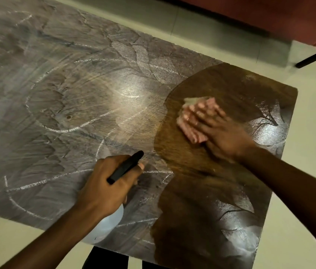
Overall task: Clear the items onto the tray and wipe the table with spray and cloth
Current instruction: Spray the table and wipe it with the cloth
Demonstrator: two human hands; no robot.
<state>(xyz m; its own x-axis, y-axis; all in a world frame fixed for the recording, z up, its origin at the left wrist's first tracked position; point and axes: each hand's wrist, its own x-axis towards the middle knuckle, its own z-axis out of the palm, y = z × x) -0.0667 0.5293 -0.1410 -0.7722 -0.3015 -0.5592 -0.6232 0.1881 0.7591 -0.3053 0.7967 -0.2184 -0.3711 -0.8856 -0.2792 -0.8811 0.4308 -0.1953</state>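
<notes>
Grips the spray bottle in the left hand, fingers curled round its neck and black head, over the near edge of the table; presses the pink cloth flat under the right hand, fingers straight, close to the right edge; dark wet swath from the cloth down to the near right corner, whitish smears elsewhere; pale floor all round, reddish furniture beyond the far right corner.

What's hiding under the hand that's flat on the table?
A pink cloth lies under the right hand, on the table. Its edges stick out; the middle is covered.
</notes>
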